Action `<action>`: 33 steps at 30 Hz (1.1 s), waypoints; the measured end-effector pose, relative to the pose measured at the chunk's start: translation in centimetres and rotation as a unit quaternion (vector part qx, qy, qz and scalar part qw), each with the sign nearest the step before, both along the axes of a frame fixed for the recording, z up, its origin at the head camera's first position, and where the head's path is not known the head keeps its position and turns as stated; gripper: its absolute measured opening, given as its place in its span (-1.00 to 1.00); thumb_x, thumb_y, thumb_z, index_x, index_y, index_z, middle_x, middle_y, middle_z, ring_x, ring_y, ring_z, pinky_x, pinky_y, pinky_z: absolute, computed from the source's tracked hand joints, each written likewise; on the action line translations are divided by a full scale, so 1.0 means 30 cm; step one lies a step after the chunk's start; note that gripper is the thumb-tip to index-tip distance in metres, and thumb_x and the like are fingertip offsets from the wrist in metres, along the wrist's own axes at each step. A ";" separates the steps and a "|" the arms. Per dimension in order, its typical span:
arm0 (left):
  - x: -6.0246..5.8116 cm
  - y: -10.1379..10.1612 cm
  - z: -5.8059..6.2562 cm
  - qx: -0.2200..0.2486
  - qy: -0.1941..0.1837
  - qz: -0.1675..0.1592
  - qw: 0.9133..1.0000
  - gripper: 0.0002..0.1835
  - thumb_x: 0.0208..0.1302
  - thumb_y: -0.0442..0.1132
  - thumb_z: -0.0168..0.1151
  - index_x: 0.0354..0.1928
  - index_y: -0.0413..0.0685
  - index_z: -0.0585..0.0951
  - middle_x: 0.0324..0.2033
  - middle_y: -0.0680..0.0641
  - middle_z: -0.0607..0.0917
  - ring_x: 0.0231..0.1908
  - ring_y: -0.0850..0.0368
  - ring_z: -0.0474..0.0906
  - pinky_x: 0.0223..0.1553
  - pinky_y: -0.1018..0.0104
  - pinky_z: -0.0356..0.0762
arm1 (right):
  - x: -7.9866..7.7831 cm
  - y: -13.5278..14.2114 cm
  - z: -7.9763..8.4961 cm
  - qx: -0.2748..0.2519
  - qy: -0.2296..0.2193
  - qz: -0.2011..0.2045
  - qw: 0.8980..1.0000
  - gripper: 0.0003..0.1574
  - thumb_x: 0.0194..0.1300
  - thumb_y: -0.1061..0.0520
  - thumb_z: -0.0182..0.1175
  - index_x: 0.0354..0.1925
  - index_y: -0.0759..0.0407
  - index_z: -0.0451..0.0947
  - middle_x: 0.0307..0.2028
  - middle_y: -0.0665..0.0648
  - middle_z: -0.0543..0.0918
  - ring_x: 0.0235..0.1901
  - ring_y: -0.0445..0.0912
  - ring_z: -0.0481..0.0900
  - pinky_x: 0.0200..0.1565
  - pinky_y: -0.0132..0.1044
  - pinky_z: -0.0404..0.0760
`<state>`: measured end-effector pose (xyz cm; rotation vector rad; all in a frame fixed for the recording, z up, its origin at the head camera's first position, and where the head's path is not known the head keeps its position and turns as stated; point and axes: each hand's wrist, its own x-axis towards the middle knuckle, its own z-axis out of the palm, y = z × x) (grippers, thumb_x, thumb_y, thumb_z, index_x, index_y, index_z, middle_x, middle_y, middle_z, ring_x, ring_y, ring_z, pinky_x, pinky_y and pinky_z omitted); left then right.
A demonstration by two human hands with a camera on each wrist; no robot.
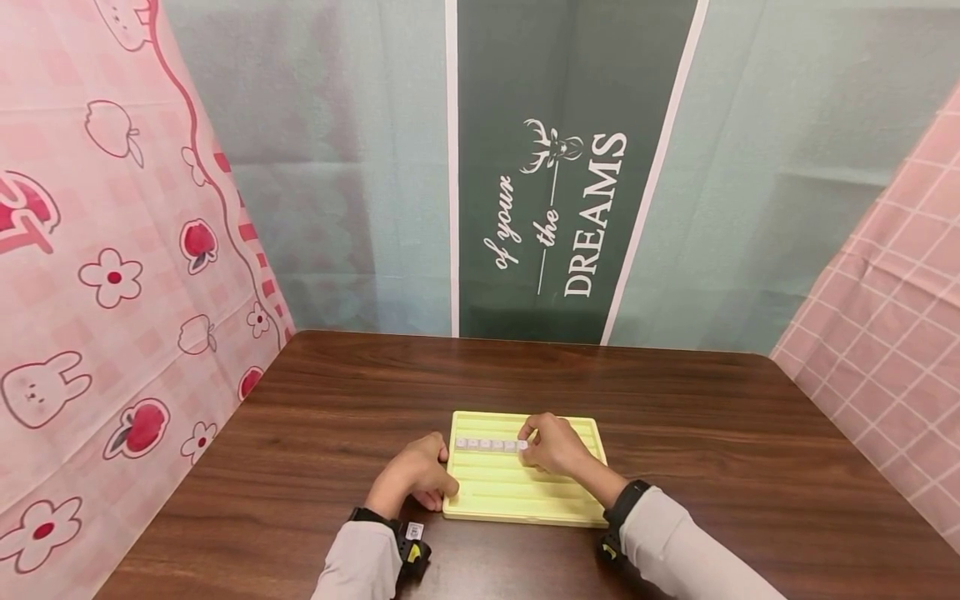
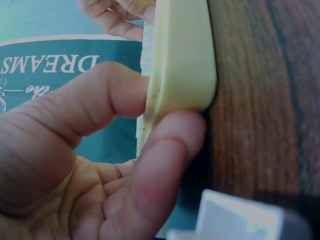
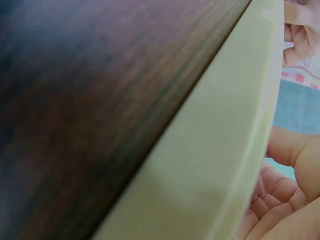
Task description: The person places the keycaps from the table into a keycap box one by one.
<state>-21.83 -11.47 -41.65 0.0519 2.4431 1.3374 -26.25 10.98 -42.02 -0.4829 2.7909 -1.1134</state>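
Sitting in a ridged yellow tray [image 1: 517, 492], a straight row of small white blocks [image 1: 485, 445], approx. six, runs along a channel toward the tray's far side, starting near its L wall; any marks on top are too small to read. At the row's R end, the R hand [image 1: 557, 446] pinches the end block [image 1: 522, 446] betw. thumb & finger; its grip is on that block, tho whether the block is seated or slightly raised can't be told. The L hand [image 1: 423, 467] pinches the tray's L edge, one digit over the rim, so its grip is on the tray only.

Tray lies flat on a dark wood-grain counter [image 1: 337, 400]. Behind: green cloth [image 1: 570, 67] w/ white lettering, incl. "DREAMS"; pink printed cloth [image 1: 142, 333] at L, pink grid cloth [image 1: 892, 267] at R.

To do this step well, prob. best to set the end block square against its neighbor w/ a light pinch, so the row isn't nudged crooked, & brace the tray w/o tipping it.

Head view alone gives the full row & channels. L-wrist view adds a fingertip [image 2: 182, 127] pressed low on the tray's outer wall. R-wrist view is mostly outer wall; R fingertips are blocked there, so the pinch can't be checked.
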 end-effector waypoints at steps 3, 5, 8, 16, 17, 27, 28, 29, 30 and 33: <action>0.000 0.002 0.000 -0.001 0.000 0.000 1.000 -0.59 -0.27 -0.59 0.24 -0.37 -0.22 0.28 -0.78 -0.18 0.50 -0.82 0.18 0.45 -0.76 0.32 0.53 | -0.001 0.002 0.000 -0.001 0.002 0.000 1.000 -0.81 -0.06 0.39 0.32 -0.41 0.25 0.54 -0.69 0.03 0.48 -0.78 -0.17 0.47 -0.72 -0.38 0.42; 0.000 0.001 0.001 -0.002 0.000 0.001 1.000 -0.59 -0.27 -0.59 0.24 -0.36 -0.22 0.28 -0.78 -0.18 0.50 -0.82 0.17 0.45 -0.76 0.31 0.53 | -0.001 0.001 0.000 0.000 0.003 0.002 1.000 -0.80 -0.07 0.40 0.32 -0.41 0.25 0.53 -0.70 0.02 0.48 -0.78 -0.17 0.46 -0.72 -0.38 0.42; 0.001 0.001 0.003 -0.003 0.000 0.002 1.000 -0.59 -0.27 -0.59 0.24 -0.36 -0.22 0.28 -0.78 -0.18 0.51 -0.82 0.17 0.45 -0.76 0.31 0.53 | -0.001 -0.001 0.001 0.001 0.004 0.003 1.000 -0.79 -0.07 0.40 0.33 -0.40 0.26 0.53 -0.70 0.02 0.49 -0.78 -0.17 0.46 -0.71 -0.38 0.42; 0.000 0.000 0.001 -0.002 0.001 0.001 1.000 -0.59 -0.28 -0.59 0.24 -0.36 -0.22 0.28 -0.78 -0.18 0.51 -0.82 0.17 0.46 -0.76 0.31 0.53 | 0.000 -0.001 0.000 0.002 0.006 0.008 1.000 -0.79 -0.03 0.38 0.34 -0.41 0.29 0.49 -0.71 0.03 0.48 -0.78 -0.16 0.46 -0.72 -0.37 0.41; 0.000 0.000 0.000 -0.001 0.001 0.000 1.000 -0.59 -0.28 -0.59 0.24 -0.36 -0.22 0.28 -0.79 -0.18 0.51 -0.83 0.17 0.45 -0.76 0.31 0.53 | 0.000 -0.001 0.000 0.002 0.005 0.010 1.000 -0.79 -0.03 0.38 0.34 -0.41 0.29 0.49 -0.71 0.03 0.48 -0.78 -0.15 0.46 -0.72 -0.36 0.41; -0.001 -0.001 -0.003 0.001 -0.001 0.000 1.000 -0.59 -0.28 -0.59 0.24 -0.36 -0.22 0.28 -0.78 -0.18 0.50 -0.82 0.17 0.45 -0.76 0.30 0.53 | -0.002 -0.001 -0.001 0.000 -0.004 0.010 1.000 -0.76 -0.06 0.38 0.36 -0.41 0.28 0.48 -0.71 0.04 0.49 -0.77 -0.13 0.47 -0.71 -0.35 0.41; -0.001 -0.001 -0.003 0.000 -0.001 0.000 1.000 -0.59 -0.28 -0.58 0.24 -0.36 -0.23 0.28 -0.78 -0.18 0.50 -0.82 0.17 0.46 -0.76 0.30 0.53 | -0.002 -0.001 -0.001 0.000 -0.005 0.009 1.000 -0.76 -0.06 0.38 0.36 -0.41 0.28 0.48 -0.71 0.04 0.49 -0.77 -0.13 0.46 -0.71 -0.36 0.41; -0.001 0.000 -0.002 0.000 -0.002 0.000 1.000 -0.59 -0.28 -0.58 0.24 -0.36 -0.23 0.28 -0.77 -0.18 0.50 -0.82 0.16 0.46 -0.76 0.30 0.53 | -0.003 -0.001 -0.001 0.001 -0.006 0.009 1.000 -0.76 -0.06 0.38 0.36 -0.41 0.28 0.48 -0.71 0.04 0.49 -0.77 -0.13 0.46 -0.71 -0.36 0.41; -0.001 0.000 -0.002 0.000 -0.002 0.000 1.000 -0.59 -0.28 -0.58 0.24 -0.36 -0.23 0.28 -0.77 -0.18 0.50 -0.82 0.16 0.46 -0.76 0.30 0.53 | -0.003 0.000 0.000 0.001 -0.006 0.009 1.000 -0.75 -0.06 0.38 0.36 -0.42 0.28 0.47 -0.72 0.04 0.49 -0.78 -0.14 0.46 -0.72 -0.37 0.40; -0.001 0.001 -0.001 -0.002 -0.002 0.000 1.000 -0.59 -0.28 -0.58 0.24 -0.36 -0.23 0.28 -0.77 -0.19 0.51 -0.82 0.16 0.46 -0.76 0.30 0.53 | -0.003 0.000 0.001 0.001 -0.008 0.009 1.000 -0.75 -0.06 0.38 0.36 -0.41 0.29 0.47 -0.73 0.04 0.49 -0.78 -0.14 0.45 -0.72 -0.38 0.39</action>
